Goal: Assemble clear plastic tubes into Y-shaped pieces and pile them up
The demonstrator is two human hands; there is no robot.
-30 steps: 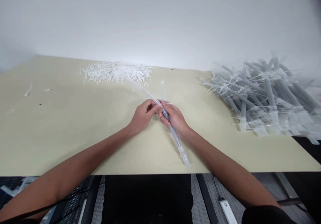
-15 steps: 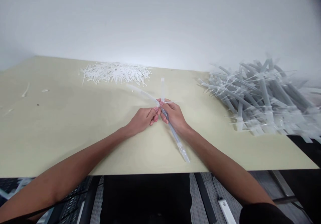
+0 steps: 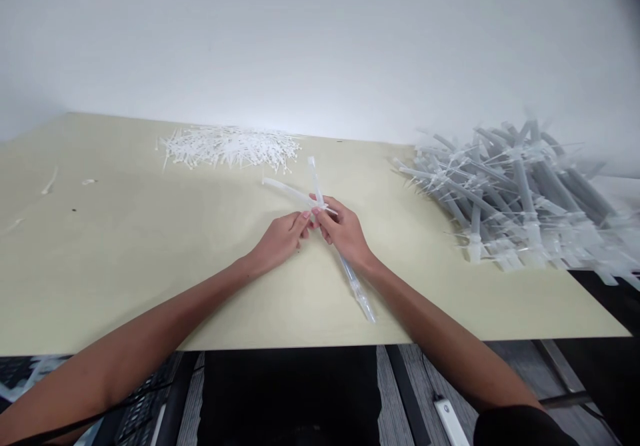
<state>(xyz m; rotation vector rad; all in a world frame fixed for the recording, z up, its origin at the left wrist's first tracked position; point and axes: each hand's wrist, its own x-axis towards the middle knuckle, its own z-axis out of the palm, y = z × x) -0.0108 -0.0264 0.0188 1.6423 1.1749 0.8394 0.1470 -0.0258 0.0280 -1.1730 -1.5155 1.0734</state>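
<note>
A translucent branched plastic tube [image 3: 356,289] slants across the middle of the table, its lower leg running out beneath my right hand. Two pale upper arms fork away from the joint, one to the upper left and one nearly straight up. A thin white cable tie [image 3: 330,211] sits at the joint, its tail sticking out to the right. My right hand [image 3: 343,229] is closed around the tube just under the fork. With thumb and fingers pinched, my left hand [image 3: 285,236] meets the left side of the joint; its fingertips partly hide the contact.
A heap of loose white cable ties [image 3: 230,147] lies at the back left of the table [image 3: 150,253]. On the right is a large pile of grey tubes [image 3: 525,193] with ties and clear ends, some overhanging the edge. Several small scraps lie far left.
The upright arm of the tube has tipped left, and the left arm has dropped slightly. My right thumb has shifted a little at the joint. Both hands keep their closed hold.
</note>
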